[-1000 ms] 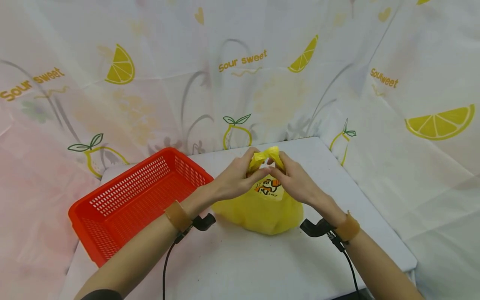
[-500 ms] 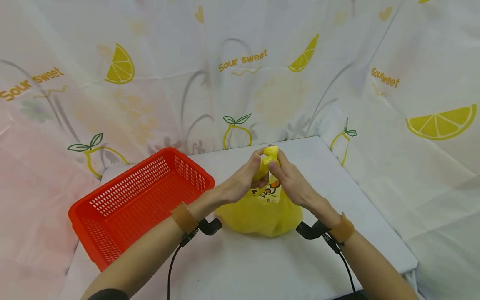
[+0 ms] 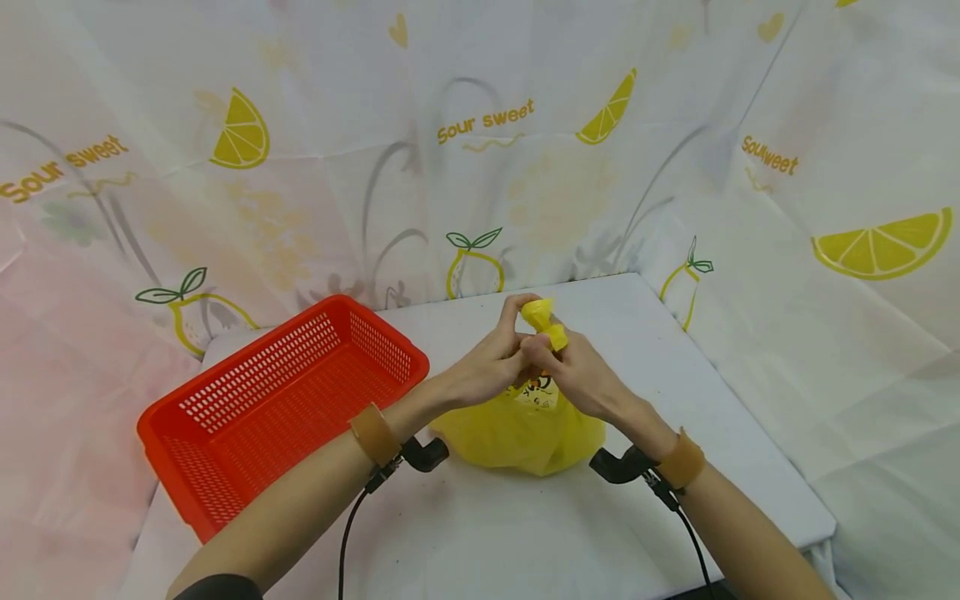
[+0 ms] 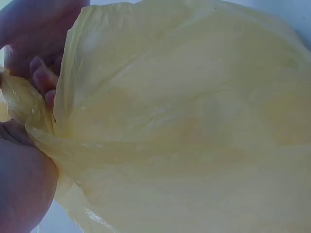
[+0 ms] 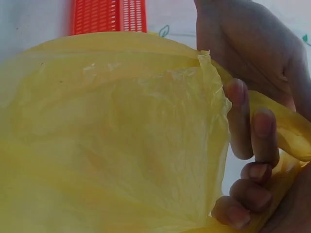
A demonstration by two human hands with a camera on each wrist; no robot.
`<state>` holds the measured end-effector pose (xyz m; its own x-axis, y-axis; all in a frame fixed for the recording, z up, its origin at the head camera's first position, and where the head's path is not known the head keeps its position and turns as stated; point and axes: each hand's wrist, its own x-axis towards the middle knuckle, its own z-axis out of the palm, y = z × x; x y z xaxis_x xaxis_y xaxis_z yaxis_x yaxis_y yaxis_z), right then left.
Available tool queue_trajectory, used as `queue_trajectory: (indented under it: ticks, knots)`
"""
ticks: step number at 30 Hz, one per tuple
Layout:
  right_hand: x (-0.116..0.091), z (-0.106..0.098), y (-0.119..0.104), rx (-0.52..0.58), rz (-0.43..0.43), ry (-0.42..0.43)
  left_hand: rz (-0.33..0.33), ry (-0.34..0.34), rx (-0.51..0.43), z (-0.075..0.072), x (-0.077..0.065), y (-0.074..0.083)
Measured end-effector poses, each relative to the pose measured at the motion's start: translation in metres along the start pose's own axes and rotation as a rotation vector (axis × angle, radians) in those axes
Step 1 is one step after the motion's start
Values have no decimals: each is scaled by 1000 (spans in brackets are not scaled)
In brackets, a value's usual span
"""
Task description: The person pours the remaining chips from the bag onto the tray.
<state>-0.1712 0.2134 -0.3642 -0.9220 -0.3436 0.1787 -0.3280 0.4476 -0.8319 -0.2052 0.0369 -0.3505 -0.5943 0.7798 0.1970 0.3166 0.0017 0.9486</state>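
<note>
Now the yellow handles (image 3: pixel 537 315) show as two tufts, no longer one upright strip, suggesting a knot is forming; your left hand (image 3: pixel 491 364) and right hand (image 3: pixel 588 372) grip them close together above the yellow plastic bag (image 3: pixel 525 437) on the bench (image 3: pixel 465 542).

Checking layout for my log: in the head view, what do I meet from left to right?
Red basket, left hand, right hand, right wristband. Yellow bag left out: it overlaps both hands.
</note>
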Motion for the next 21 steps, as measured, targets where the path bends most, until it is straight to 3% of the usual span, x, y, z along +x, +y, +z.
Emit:
queue_trajectory:
  ticks: [6,9,13,21]
  knots:
    - [-1,-2,2,1,9,7,-28,-25,65,-4,-3,17]
    - [0,-3,4,-2,25,13,-12,-4,112,-7,-4,19]
    - [-1,-5,5,-12,44,27,37,87,188,-9,-4,16]
    - [-2,-6,6,-76,28,57,207,302,399,-15,2,-8]
